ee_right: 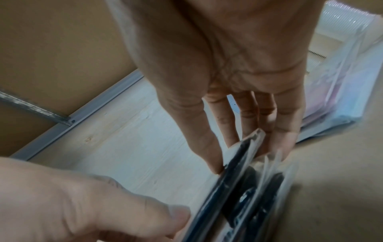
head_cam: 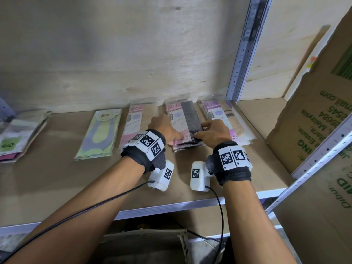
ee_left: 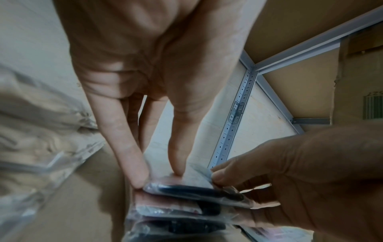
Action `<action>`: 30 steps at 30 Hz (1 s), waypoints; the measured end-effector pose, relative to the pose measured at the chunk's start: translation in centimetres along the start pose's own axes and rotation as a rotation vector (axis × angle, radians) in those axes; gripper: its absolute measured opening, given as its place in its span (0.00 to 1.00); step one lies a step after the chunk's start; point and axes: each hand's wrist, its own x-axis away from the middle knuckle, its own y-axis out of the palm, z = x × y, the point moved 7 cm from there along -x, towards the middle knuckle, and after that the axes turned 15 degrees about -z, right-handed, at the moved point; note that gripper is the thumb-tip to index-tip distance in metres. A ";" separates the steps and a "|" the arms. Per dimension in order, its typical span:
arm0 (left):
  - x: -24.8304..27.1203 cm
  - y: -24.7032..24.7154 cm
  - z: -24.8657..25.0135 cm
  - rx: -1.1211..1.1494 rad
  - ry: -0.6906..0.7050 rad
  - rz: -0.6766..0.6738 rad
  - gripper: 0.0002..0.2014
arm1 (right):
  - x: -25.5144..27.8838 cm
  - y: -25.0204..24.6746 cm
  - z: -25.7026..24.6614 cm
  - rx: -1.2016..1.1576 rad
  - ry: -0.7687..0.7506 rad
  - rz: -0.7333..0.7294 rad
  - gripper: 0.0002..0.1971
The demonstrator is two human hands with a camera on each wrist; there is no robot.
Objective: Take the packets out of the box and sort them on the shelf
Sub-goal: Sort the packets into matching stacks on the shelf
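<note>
A stack of pink-and-black packets (head_cam: pixel 183 124) lies on the shelf board (head_cam: pixel 57 178), at the back middle. My left hand (head_cam: pixel 171 138) holds the near left corner of its top packet (ee_left: pixel 192 190); in the left wrist view the thumb (ee_left: pixel 178 155) lies on top and a finger (ee_left: pixel 132 163) sits at the edge. My right hand (head_cam: pixel 198 134) pinches the near right corner of the same packet (ee_right: pixel 234 168), thumb (ee_right: pixel 203 147) on top and fingers behind. That end is raised slightly off the stack.
More packet stacks line the shelf: purple (head_cam: pixel 230 119) to the right, pink (head_cam: pixel 133 122) and green (head_cam: pixel 99 136) to the left, a mixed pile (head_cam: pixel 17 138) at far left. A metal upright (head_cam: pixel 245 54) and a large cardboard box (head_cam: pixel 314 121) stand right. An open box (head_cam: pixel 144 244) sits below.
</note>
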 end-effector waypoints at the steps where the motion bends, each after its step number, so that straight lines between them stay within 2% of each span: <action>1: 0.0 0.0 0.0 -0.007 0.000 -0.001 0.30 | 0.0 0.0 0.0 0.002 0.003 -0.006 0.20; 6: 0.0 0.1 0.2 -0.109 -0.004 0.024 0.26 | 0.1 0.1 0.2 0.015 0.018 -0.024 0.21; 14: 0.0 -0.1 0.2 -0.089 -0.026 0.024 0.30 | 0.2 0.1 0.1 0.026 0.020 -0.024 0.19; 22: 0.4 -0.8 0.5 -0.135 -0.015 0.059 0.26 | 0.2 0.0 -0.1 0.036 -0.006 -0.027 0.22; 25: 1.4 -2.8 1.4 -0.226 0.038 0.133 0.17 | 0.6 -0.4 -1.4 0.052 -0.075 0.070 0.25; 28: 3.6 -6.7 1.4 -0.231 0.087 0.258 0.14 | 1.4 -0.9 -3.8 0.107 -0.231 0.218 0.19; 30: 5.0 -9.7 0.2 -0.177 0.098 0.336 0.15 | 2.0 -0.3 -5.5 0.058 -0.353 0.224 0.15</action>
